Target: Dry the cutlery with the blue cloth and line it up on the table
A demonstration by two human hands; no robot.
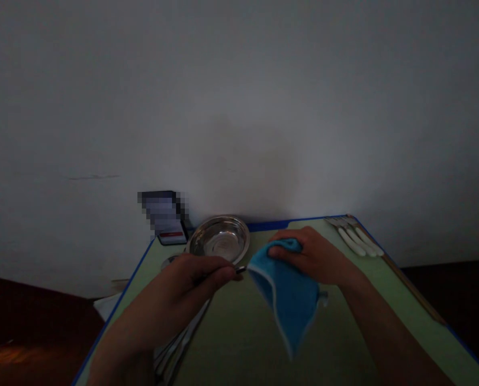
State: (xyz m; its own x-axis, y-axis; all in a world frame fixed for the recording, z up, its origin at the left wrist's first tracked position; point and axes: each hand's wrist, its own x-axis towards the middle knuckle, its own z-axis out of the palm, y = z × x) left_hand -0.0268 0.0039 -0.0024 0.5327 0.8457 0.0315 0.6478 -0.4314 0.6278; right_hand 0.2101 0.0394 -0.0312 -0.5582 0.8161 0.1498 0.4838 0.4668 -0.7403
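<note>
A pale wall with a faint brownish stain fills the upper view, and against it stands a pale green table edged in blue. Over the table are both hands, the left hand and the right hand. The right grip is closed on a blue cloth with a light border, its lower corner hanging down. Left of the cloth, by the wall, sits a shiny metal bowl, and left of that a phone, tilted upright and partly pixelated. Slim utensils lie partly behind the left arm. Three white-handled forks lie side by side at the far right corner, beside long brown sticks along the right edge. Smallest is a slim metal piece, pinched in the left grip between thumb and fingers, its visible end meeting the cloth; the rest is hidden.
</note>
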